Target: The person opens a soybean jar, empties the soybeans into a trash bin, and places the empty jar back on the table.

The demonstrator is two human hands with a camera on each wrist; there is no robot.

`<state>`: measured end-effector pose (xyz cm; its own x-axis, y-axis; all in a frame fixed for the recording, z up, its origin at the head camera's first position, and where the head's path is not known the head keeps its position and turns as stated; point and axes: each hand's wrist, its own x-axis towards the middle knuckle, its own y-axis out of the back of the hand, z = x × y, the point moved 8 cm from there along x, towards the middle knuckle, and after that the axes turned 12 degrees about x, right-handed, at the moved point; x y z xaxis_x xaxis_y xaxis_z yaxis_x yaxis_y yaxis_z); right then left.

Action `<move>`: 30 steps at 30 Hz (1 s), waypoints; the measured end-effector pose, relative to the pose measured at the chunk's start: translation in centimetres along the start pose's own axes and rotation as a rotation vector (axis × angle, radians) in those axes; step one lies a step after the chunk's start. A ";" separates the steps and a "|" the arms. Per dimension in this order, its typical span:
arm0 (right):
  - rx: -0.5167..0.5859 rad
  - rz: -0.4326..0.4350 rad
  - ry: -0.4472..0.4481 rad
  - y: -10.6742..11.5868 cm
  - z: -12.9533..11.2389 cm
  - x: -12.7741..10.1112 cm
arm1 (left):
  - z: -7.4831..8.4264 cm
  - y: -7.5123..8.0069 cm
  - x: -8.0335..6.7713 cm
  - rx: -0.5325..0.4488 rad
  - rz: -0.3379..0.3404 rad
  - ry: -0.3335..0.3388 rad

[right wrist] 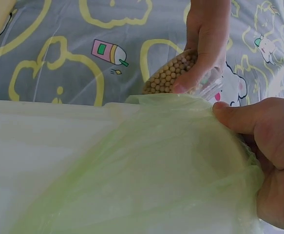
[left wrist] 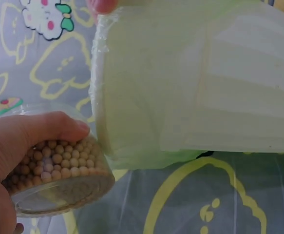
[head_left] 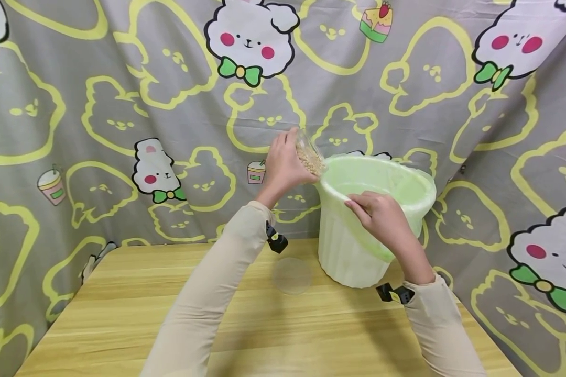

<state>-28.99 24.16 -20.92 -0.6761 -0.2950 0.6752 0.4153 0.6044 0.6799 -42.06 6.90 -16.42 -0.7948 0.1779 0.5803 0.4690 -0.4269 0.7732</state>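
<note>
My left hand (head_left: pixel 285 162) grips a clear plastic jar (head_left: pixel 309 157) partly filled with small, round tan balls that look like soybeans (left wrist: pixel 66 161). The jar is tilted beside the left rim of a white ribbed trash bin (head_left: pixel 351 251). A thin pale-green trash bag (head_left: pixel 382 180) lines the bin and folds down over its outside. My right hand (head_left: pixel 382 217) holds the bagged rim at the near side, thumb (right wrist: pixel 234 117) outside and fingers curled over the edge. In the right wrist view, the bag partly hides the jar's lower edge.
A clear round lid (head_left: pixel 292 276) lies flat on the wood-grain table (head_left: pixel 170 309), left of the bin. Behind the bin and table hangs a grey curtain (head_left: pixel 207 199) with cartoon prints. Another stretch of it hangs along the right side.
</note>
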 end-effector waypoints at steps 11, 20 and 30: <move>-0.001 -0.002 -0.003 -0.1 0.1 0.1 | 1.3 0.2 0.5 0.109 -0.005 -0.066; 0.007 -0.001 -0.003 -0.1 0.4 0.1 | 2.1 0.1 0.9 0.169 -0.029 -0.108; 0.009 -0.001 -0.006 -0.1 0.4 0.2 | 2.4 0.0 0.9 0.166 -0.043 -0.097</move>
<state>-29.37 24.33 -20.97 -0.6801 -0.2909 0.6729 0.4091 0.6111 0.6776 -41.87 9.18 -15.22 -0.7784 0.2803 0.5617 0.4991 -0.2665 0.8246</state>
